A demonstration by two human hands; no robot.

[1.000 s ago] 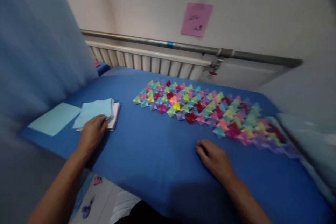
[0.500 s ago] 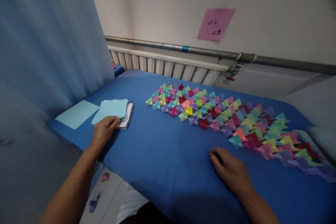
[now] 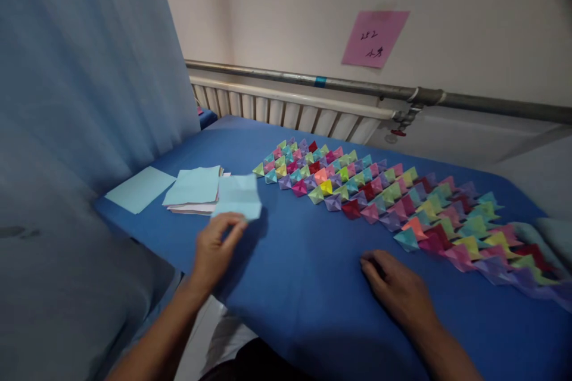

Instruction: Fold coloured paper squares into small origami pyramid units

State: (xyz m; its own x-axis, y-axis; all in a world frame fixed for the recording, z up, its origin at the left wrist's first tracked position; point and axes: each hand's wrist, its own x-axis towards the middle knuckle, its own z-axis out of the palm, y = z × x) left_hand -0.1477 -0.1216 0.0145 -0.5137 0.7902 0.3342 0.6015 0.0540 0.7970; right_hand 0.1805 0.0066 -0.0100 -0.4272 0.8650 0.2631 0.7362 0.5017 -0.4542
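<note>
My left hand [image 3: 217, 250] pinches the near edge of a light blue square sheet of paper [image 3: 238, 193], raised over the cloth just right of the paper stack. The stack of square paper [image 3: 192, 186] has a light blue sheet on top and paler sheets beneath. Loosely curled on the blue surface, my right hand [image 3: 395, 286] shows nothing between its thumb and fingers. Beyond it spreads a large slanting group of folded paper pieces [image 3: 384, 193], in rows of many colours with pointed tips.
A larger light blue sheet [image 3: 140, 189] lies at the left end of the blue-covered table [image 3: 286, 274]. A blue curtain [image 3: 89, 71] hangs on the left. Behind stand a radiator [image 3: 268, 108], a metal pipe [image 3: 357, 89] and a wall with a pink note [image 3: 376, 38].
My left hand has moved right, away from the stack, carrying a light blue sheet off it. My right hand stays about where it was. The view has shifted slightly.
</note>
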